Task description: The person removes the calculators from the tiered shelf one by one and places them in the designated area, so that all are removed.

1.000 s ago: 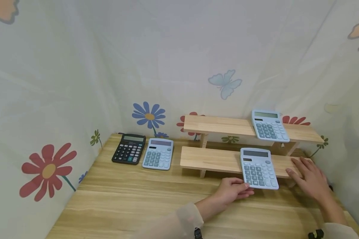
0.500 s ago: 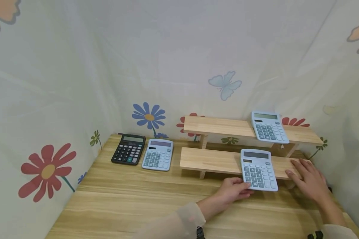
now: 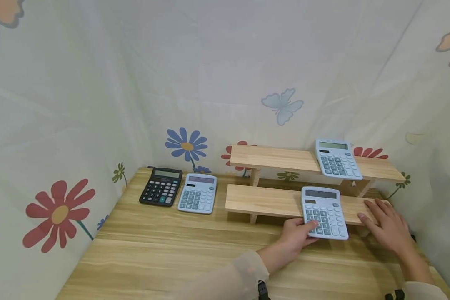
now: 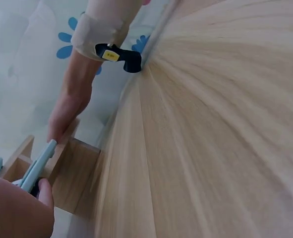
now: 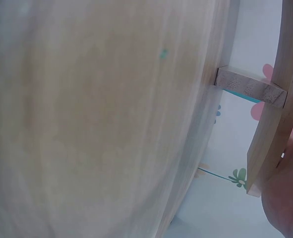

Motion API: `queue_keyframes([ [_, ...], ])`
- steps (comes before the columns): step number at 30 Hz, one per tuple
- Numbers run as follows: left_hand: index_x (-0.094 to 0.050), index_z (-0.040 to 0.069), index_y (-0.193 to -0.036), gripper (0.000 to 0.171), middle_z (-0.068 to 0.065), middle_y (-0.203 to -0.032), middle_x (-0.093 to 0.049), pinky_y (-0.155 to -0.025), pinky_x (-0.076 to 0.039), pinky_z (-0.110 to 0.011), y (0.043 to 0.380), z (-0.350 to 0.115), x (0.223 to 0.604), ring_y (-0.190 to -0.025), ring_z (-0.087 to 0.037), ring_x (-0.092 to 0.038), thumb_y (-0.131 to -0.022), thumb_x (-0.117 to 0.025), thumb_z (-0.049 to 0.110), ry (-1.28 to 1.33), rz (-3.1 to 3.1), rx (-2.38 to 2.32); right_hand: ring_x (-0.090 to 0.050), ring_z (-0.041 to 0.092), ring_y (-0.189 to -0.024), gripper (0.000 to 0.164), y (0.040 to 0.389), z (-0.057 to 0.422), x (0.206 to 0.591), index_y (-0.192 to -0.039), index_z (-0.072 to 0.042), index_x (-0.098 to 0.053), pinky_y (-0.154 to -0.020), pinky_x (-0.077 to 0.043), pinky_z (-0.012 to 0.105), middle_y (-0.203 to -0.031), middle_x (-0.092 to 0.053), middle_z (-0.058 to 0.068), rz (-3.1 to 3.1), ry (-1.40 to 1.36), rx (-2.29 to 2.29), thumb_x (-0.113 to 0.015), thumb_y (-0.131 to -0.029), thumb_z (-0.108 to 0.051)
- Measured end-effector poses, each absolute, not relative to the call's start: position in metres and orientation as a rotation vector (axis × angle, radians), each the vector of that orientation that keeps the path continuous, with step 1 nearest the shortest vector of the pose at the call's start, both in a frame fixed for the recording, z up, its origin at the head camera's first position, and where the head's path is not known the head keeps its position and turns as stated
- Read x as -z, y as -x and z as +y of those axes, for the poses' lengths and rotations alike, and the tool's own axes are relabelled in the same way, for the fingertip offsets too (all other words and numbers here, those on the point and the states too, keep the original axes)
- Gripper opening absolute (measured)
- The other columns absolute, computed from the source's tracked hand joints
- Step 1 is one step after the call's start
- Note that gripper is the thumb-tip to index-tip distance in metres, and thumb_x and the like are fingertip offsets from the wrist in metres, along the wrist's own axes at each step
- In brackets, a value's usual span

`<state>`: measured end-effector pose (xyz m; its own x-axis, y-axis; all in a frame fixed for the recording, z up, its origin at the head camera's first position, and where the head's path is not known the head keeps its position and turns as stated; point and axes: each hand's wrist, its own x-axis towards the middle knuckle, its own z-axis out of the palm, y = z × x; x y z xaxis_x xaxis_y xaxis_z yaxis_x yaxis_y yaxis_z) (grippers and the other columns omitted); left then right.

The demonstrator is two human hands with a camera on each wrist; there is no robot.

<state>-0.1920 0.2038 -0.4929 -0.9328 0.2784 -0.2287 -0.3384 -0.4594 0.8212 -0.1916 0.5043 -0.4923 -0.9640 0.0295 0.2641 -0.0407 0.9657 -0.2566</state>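
Note:
A light blue calculator leans on the lower wooden shelf, its bottom edge jutting past the front. My left hand pinches its lower left corner, thumb over the keys and fingers underneath. In the left wrist view the same calculator appears edge-on beside the left hand. My right hand rests on the right end of the lower shelf, its fingers spread. The right wrist view catches part of that hand at the shelf's edge.
A second light blue calculator leans on the upper shelf. On the wooden table, further left, lie a black calculator and another light blue one. A flower-patterned curtain encloses the back and sides.
My left hand has shifted slightly right and up, and its thumb has slid from the calculator's corner onto the keys. The right hand and the calculators look unmoved.

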Motion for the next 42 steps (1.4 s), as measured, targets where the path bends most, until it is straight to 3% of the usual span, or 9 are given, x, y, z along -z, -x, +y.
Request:
queue_keyframes([
  [11, -0.073, -0.002, -0.113, 0.016, -0.015, -0.104, -0.079, -0.090, -0.064, -0.044, 0.194, 0.195, 0.487, -0.101, -0.031, -0.077, -0.098, -0.074, 0.004, 0.027, 1.317, -2.304, -0.012, 0.060, -0.153, 0.072, 0.192, 0.505, 0.494, -0.159, 0.000, -0.037, -0.106, -0.016, 0.088, -0.163, -0.026, 0.038, -2.844, -0.022, -0.389, -0.049, -0.109, -0.050],
  [34, -0.070, 0.002, -0.116, 0.027, -0.013, -0.100, -0.078, -0.084, -0.065, -0.034, 0.193, 0.186, 0.485, -0.098, -0.032, -0.078, -0.092, -0.074, -0.009, -0.110, 1.409, -2.268, -0.014, 0.062, -0.151, 0.072, 0.190, 0.506, 0.494, -0.158, 0.001, -0.038, -0.106, -0.015, 0.088, -0.162, -0.025, 0.039, -2.862, -0.015, -0.382, -0.048, -0.109, -0.050],
  [42, -0.071, 0.005, -0.120, 0.027, -0.010, -0.104, -0.078, -0.085, -0.065, -0.034, 0.198, 0.163, 0.478, -0.100, -0.027, -0.077, -0.094, -0.077, -0.002, -0.263, 1.449, -2.196, -0.013, 0.061, -0.152, 0.073, 0.192, 0.506, 0.492, -0.159, 0.001, -0.037, -0.106, -0.014, 0.088, -0.163, -0.024, 0.038, -2.862, -0.008, -0.392, -0.048, -0.109, -0.051],
])
